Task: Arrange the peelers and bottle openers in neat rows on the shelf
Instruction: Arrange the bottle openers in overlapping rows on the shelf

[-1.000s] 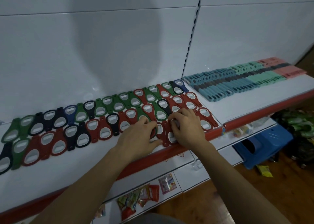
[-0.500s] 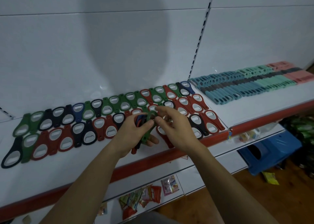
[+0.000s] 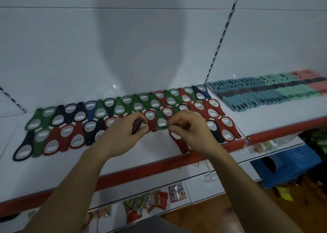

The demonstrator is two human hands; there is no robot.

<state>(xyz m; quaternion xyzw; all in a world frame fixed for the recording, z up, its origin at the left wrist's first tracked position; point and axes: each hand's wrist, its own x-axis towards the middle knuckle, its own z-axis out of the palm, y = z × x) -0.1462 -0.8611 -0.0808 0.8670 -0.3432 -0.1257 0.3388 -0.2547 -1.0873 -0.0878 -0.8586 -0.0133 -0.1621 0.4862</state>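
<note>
Two rows of bottle openers [image 3: 123, 107] in green, red, black and blue lie on the white shelf [image 3: 123, 155]. My left hand [image 3: 122, 135] grips a small stack of openers [image 3: 137, 126] just above the front row. My right hand [image 3: 191, 132] pinches the edge of a green opener [image 3: 161, 121] that lies flat in the front row. A red opener [image 3: 182, 144] lies loose under my right hand. On the shelf's right section sit rows of peelers [image 3: 265, 95] in teal, dark grey, mint and pink.
The shelf has a red front lip [image 3: 141, 169]. A lower shelf holds small snack packets [image 3: 152, 202]. A blue plastic stool [image 3: 286, 163] stands on the wooden floor at the right. Bare shelf surface lies in front of the opener rows.
Both hands lifted several openers out of the front row, leaving a gap. The left hand kept the stack and the right hand set a green opener down in the row.
</note>
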